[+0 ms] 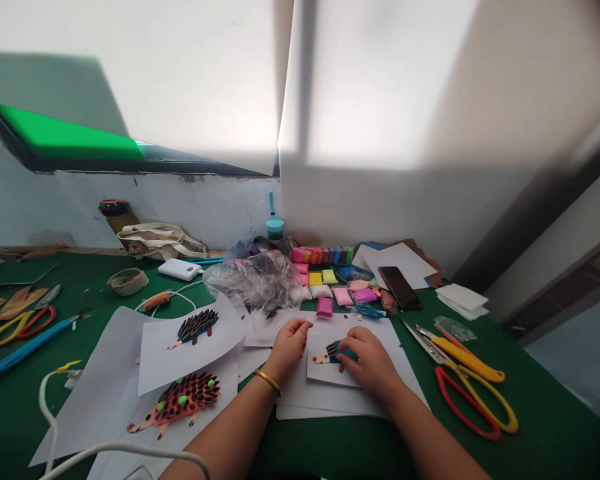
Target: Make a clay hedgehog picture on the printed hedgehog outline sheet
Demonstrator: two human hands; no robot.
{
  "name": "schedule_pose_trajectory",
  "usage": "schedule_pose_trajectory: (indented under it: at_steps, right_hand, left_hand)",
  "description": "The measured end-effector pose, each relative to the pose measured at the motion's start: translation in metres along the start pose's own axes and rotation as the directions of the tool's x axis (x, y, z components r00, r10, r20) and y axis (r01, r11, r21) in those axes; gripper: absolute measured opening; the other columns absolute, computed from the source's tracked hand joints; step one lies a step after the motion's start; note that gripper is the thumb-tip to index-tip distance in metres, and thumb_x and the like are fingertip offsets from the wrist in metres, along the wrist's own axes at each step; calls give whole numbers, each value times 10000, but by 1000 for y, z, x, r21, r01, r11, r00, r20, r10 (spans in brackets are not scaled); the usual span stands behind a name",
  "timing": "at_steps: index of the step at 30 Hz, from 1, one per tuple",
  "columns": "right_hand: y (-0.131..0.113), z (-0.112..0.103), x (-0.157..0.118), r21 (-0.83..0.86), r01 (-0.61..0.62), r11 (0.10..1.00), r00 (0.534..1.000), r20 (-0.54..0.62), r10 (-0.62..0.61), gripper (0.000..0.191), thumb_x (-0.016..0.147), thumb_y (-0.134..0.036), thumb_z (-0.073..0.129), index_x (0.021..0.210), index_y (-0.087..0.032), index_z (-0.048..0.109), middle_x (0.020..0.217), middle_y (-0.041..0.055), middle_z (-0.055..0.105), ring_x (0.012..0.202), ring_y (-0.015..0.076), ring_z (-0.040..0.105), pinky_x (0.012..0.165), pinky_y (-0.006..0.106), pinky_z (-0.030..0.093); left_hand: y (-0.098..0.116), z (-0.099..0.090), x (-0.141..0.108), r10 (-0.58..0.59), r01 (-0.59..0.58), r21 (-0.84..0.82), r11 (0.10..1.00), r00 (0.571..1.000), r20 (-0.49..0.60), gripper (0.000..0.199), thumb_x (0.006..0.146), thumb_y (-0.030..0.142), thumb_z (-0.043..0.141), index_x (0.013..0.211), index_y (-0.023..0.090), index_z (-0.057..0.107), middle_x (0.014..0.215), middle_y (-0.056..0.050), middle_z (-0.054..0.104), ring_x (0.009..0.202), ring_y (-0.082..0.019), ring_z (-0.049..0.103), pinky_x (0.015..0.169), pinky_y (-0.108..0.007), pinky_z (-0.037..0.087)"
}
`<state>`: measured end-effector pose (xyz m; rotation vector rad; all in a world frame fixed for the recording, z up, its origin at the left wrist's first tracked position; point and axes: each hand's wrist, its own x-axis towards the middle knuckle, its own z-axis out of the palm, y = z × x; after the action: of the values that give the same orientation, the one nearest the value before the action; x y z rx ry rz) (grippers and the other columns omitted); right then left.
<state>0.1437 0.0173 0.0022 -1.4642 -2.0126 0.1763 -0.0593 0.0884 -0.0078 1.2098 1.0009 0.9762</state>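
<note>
My left hand (291,341), with a gold bangle on the wrist, is closed in a pinch just above the white paper; whatever is between its fingertips is too small to make out. To its right, my right hand (369,355) has its fingers curled down and pressed together over a clay hedgehog (324,358). This hedgehog has a pale face, a blue body and a few dark spines, and my fingers cover its rear. It lies on a small white card (320,375), which rests on stacked white sheets (305,408).
A black-spined hedgehog (197,327) and a pink one (180,403) lie on papers at left. Clay packets (325,307) and a plastic bag (260,280) sit behind my hands. Large scissors (467,393), a yellow cutter (467,358) and a phone (400,288) are at right.
</note>
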Motion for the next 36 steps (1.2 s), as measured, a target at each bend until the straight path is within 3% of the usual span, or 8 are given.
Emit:
schedule_pose_trajectory:
  at_steps: [13,19,22,26,32,36]
  right_hand:
    - [-1,1,1,73,53,996,999,-12,-53,96,857,-187,610,811,-214,690,853,44,581,823,201,554,733,346,451]
    - [-17,2,1,135,99,986,982,-171,-75,113,902,-251,585,948,-233,687,890,60,595,861,220,574,764,376,477]
    - [-27,6,2,158,157,975,974,-187,-126,132,896,-265,608,1003,-242,683,916,63,607,890,225,572,776,380,479]
    - [-33,10,3,227,187,956,972,-182,-147,108,899,-246,600,969,-236,681,901,60,613,876,216,567,760,368,484]
    - [-35,8,2,342,110,933,985,-160,-57,141,897,-200,541,903,-233,678,896,66,601,870,209,573,773,365,502]
    - [-24,0,2,408,-26,913,985,-146,93,123,874,-243,554,862,-232,676,892,63,592,842,213,590,753,367,533]
  left_hand:
    - [3,1,-2,1,-1,-22,1000,1000,0,385,809,540,591,916,170,603,540,86,434,389,-62,341,389,-196,217]
    - [10,12,-16,30,-19,-76,997,989,147,480,843,632,508,980,177,575,581,82,455,377,-60,333,387,-206,237]
    - [10,21,-24,45,-32,-59,998,975,218,509,853,652,487,1011,175,574,557,83,437,390,-76,336,392,-213,239]
    - [11,29,-33,64,-71,22,997,971,228,478,875,616,497,1020,172,600,580,61,460,440,-94,361,423,-227,264]
    - [14,31,-35,86,-101,49,994,966,245,445,878,566,510,1014,159,627,584,46,482,479,-106,387,464,-238,300]
    - [11,23,-26,47,-61,91,994,987,154,408,832,531,566,1000,167,640,553,62,458,458,-103,378,456,-233,296]
